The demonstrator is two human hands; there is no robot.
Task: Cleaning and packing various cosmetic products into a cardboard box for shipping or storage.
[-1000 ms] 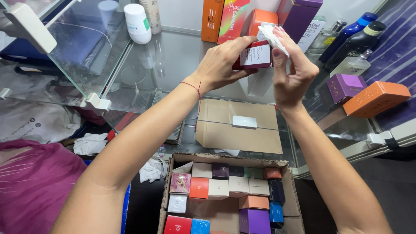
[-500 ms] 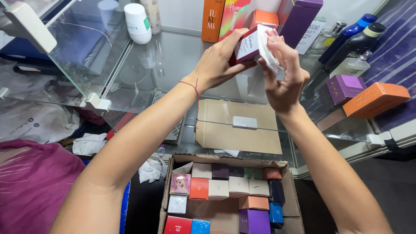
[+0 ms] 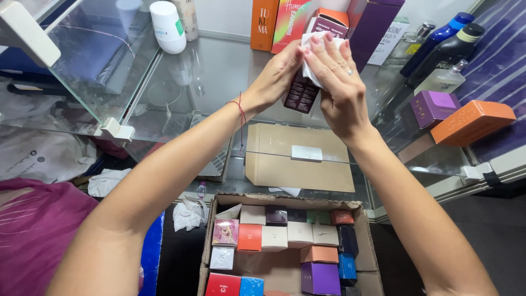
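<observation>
Glass shelf (image 3: 219, 71): a clear pane lying under and beyond both hands, carrying stock along its far edge. Smooth and breakable.

Carton (image 3: 211, 241): open cardboard, well below the hands and nearer the person, packed with small boxes in purple, orange, blue, white and red.

Flat cardboard (image 3: 285, 159): lies directly beneath the hands, seen through the glass.

Tall boxes (image 3: 264, 24): orange and multicoloured, upright, just beyond the left hand. A purple box (image 3: 375, 27) stands beyond the right hand.

Bottles (image 3: 446, 52): dark and blue, well off to the right of the right hand. An orange box (image 3: 472, 121) and a small purple one (image 3: 433, 107) lie nearer, also right of it.

White jar (image 3: 167, 27): far left of the left hand, on the glass.

Dark box (image 3: 302, 90): small, maroon, held up above the shelf between the two hands, tilted, top leaning away.

Left hand (image 3: 279, 74): closed around the box's left side, thumb and fingers clamping it.

Right hand (image 3: 339, 87): fingers laid flat over a white cloth (image 3: 315, 46), pressing it against the box's upper face; a ring shows on one finger.

Handling, as judged: the box looks light, with stiff card walls that would dent under a hard pinch and a glossy, somewhat slippery surface. Its contents may be fragile. Best held across the two narrow sides at mid-height, as the left hand does. The cloth is soft and limp.
</observation>
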